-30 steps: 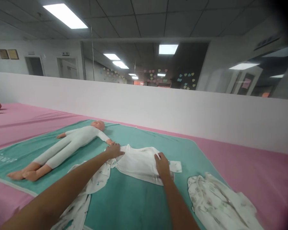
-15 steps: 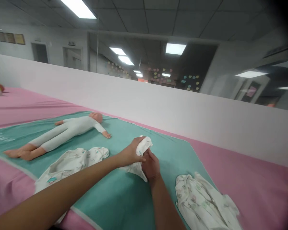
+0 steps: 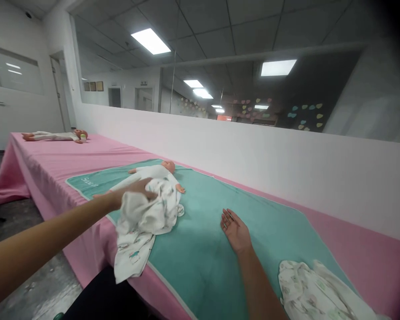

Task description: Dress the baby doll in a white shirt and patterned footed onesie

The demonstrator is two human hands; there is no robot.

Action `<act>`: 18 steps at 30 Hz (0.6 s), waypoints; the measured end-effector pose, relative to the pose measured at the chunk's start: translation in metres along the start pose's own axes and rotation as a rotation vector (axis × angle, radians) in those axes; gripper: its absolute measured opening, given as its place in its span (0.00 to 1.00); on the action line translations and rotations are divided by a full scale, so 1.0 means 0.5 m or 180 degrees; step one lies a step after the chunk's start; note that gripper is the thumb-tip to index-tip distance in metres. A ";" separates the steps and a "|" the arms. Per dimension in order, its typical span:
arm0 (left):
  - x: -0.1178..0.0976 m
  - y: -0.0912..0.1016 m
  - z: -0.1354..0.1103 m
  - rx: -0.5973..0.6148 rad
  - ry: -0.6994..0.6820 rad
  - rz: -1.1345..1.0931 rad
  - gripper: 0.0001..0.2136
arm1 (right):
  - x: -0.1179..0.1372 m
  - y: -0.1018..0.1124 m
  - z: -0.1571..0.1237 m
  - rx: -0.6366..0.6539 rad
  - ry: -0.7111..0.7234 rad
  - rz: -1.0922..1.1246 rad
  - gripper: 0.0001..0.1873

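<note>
My left hand (image 3: pixel 133 192) grips a bunched white baby garment (image 3: pixel 146 213) and holds it just above the patterned white cloth (image 3: pixel 133 253) that hangs over the table's near edge. A baby doll (image 3: pixel 153 173) in a white suit lies on the teal mat (image 3: pixel 213 240) right behind the bundle, partly hidden by it. My right hand (image 3: pixel 235 229) rests palm up on the mat, fingers spread, holding nothing.
The pink-covered table (image 3: pixel 53 160) runs along a white partition wall (image 3: pixel 253 151). A second patterned garment (image 3: pixel 316 293) lies crumpled at the mat's near right. Another doll (image 3: pixel 53 135) lies at the table's far left end. A white door (image 3: pixel 6 89) stands at left.
The white garment was bunched up by both hands, then my left hand carried it left toward the doll. My right hand let go and now lies open. My view swung left.
</note>
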State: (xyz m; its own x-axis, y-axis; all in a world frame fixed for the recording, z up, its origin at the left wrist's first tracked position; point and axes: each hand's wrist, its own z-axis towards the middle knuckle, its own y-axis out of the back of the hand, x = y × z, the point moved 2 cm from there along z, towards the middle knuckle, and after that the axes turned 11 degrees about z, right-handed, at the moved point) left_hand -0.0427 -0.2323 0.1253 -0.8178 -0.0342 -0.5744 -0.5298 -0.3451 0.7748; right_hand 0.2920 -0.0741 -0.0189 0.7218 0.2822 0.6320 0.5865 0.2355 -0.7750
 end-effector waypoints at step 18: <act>0.015 -0.152 -0.131 -0.0537 -0.0156 -0.0719 0.19 | -0.163 -0.169 -0.060 0.0535 0.0322 -0.2009 0.37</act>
State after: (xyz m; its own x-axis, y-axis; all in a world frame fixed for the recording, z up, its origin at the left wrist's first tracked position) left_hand 0.0062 -0.2680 0.0449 -0.6953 0.1054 -0.7109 -0.6583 -0.4902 0.5712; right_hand 0.1947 -0.1447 -0.0052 0.2940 -0.0445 0.9548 0.8488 0.4713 -0.2395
